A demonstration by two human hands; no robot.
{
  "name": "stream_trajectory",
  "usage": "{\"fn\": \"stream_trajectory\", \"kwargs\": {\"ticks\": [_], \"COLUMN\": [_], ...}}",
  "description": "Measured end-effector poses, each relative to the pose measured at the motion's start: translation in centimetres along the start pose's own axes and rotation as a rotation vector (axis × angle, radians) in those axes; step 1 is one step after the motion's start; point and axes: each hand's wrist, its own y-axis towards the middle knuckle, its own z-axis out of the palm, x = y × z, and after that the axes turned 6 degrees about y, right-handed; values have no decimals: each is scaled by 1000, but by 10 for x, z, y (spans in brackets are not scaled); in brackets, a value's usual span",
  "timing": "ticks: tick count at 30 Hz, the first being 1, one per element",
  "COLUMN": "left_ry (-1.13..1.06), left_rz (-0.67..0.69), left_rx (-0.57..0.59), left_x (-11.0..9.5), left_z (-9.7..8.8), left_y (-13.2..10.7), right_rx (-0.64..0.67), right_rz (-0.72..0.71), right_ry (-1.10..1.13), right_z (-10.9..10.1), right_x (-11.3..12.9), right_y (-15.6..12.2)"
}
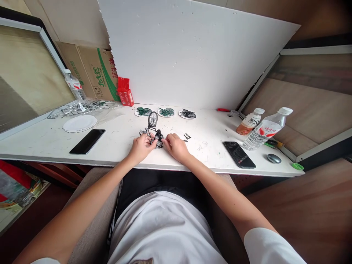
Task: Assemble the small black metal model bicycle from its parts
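Clock set by the person's seat, twelve dead ahead: white plates (79,123) lie stacked at between ten and eleven, a dark phone (87,141) right beside them on the white table (123,126). In comes the left hand (141,148), just short of twelve, thumb and fingers pinched on a small model bicycle (157,134) held over the table. And what a stance! One wheel is up top, the body below it, the long axis steep, running from between eleven and twelve down to between five and six; which end is the front, I can't tell. It's black and thin-framed, the upper wheel finely spoked, the lower end dense, dark and half hidden by fingers. Behind it, around twelve, sit three small dishes (183,116) of green and black parts. The right hand (177,146), just past twelve, has its fingers bent at the bicycle's lower end; whether they grip, I can't tell. Small black pieces (187,136) lie near it, then another phone (239,154) between one and two, and a grey mouse (274,158) at two.
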Motion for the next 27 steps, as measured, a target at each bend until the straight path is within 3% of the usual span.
{"fn": "stream_trajectory", "kwargs": {"ticks": [17, 27], "left_ry": [16, 60], "left_rz": [-13, -58], "left_rx": [-29, 153], "left_x": [4, 14], "left_z": [1, -1], "left_y": [1, 6], "right_rx": [-23, -8], "right_rz": [-47, -114], "right_ry": [111, 143], "right_z": [-3, -3], "right_x": [1, -1], "right_y": [-2, -1]}}
